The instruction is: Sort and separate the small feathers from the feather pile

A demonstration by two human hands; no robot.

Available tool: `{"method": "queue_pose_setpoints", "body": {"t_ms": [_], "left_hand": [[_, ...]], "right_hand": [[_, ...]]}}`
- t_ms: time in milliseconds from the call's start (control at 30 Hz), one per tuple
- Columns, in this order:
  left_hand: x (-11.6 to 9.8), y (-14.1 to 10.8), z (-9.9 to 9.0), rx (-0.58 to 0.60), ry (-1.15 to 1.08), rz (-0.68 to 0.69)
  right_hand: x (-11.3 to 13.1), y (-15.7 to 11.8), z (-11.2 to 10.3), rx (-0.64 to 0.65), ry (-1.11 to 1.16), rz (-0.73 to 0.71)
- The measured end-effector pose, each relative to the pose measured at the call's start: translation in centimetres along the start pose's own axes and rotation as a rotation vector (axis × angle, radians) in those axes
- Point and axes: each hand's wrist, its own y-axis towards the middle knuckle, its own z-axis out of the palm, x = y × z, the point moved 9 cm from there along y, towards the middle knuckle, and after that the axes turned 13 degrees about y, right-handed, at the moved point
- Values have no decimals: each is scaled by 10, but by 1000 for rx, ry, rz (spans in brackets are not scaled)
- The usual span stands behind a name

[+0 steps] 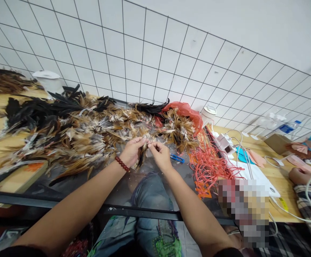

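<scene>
My left hand (132, 150) wears a dark red bead bracelet (122, 164) and pinches a small bunch of brown feathers (142, 157). Close beside it, my right hand (158, 151) has its thumb and forefinger closed at the top of the same bunch. The fingertips of both hands nearly meet there; whether a fine thread runs between them is too small to tell. Behind and left of the hands spreads a large heap of tan and brown feathers (91, 132). A blue cutter (177, 158) lies just right of my right hand.
Pink-red strips (211, 162) lie tangled to the right, near a red plastic bag (187, 112). Black feathers (35, 109) are at the left. A wire grid (155, 53) stands behind the table. White cables, a charger (225, 144) and another person's arm (309, 200) are at the right.
</scene>
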Motion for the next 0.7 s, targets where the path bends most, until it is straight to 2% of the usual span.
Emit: {"method": "queue_pose_setpoints", "body": {"t_ms": [167,367,500,700], "left_hand": [[-16,-5,4,6,375,205],[-27,-14,20,99,640,367],[-30,-17,27,163,696,386],[-27,-20,34,246,574,316]], "right_hand": [[1,12,-17,-36,227,11],[4,14,-23,-27,189,-30],[7,13,-19,6,167,-20],[5,12,-16,40,147,0]]}}
